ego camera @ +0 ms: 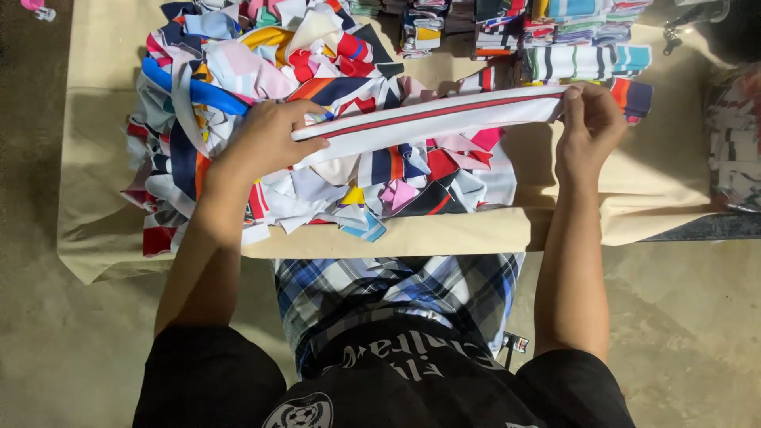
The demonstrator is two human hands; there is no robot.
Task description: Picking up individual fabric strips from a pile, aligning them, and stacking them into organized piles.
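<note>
White striped cloth strip (432, 119) stretches between both hands: left hand (265, 139) clamps one end, right hand (587, 127) pinches the other, above the scrap pile (317, 95) on the tabletop (103, 158).

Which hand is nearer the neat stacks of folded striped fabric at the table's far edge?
Right. The right hand pinches the white strip's end just below the stacks; the left hand is farther, over the loose pile.

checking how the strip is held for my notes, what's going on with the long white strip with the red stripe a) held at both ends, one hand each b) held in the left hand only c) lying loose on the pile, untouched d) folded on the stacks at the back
a: the left hand grips one end of the white strip and the right hand pinches the other, stretching it above the pile of fabric pieces.
</note>
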